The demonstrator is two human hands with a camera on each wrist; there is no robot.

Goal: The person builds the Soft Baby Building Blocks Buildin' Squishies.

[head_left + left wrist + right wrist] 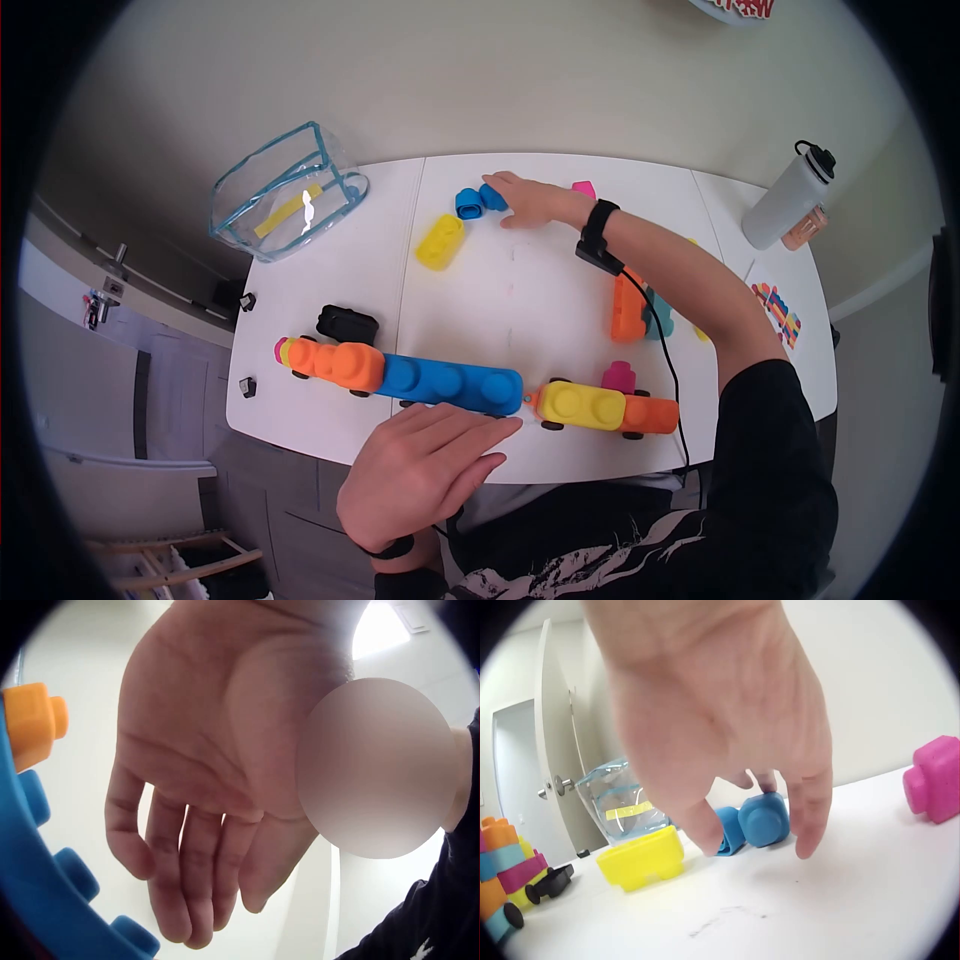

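Note:
My right hand reaches to the back of the white table, fingers spread about a small blue block. Thumb and forefinger stand to either side of that block in the right wrist view, with gaps showing. A second blue block lies right beside it, and a yellow block is nearer to me. Palm up toward the wrist camera's view, my left hand has loose, nearly straight fingers and holds nothing. It hovers by the front of a toy-block train, close to its long blue block.
Orange blocks and a yellow block also form the train. A black wheeled base sits behind it. Pink block, orange block, clear bag and bottle stand around the table.

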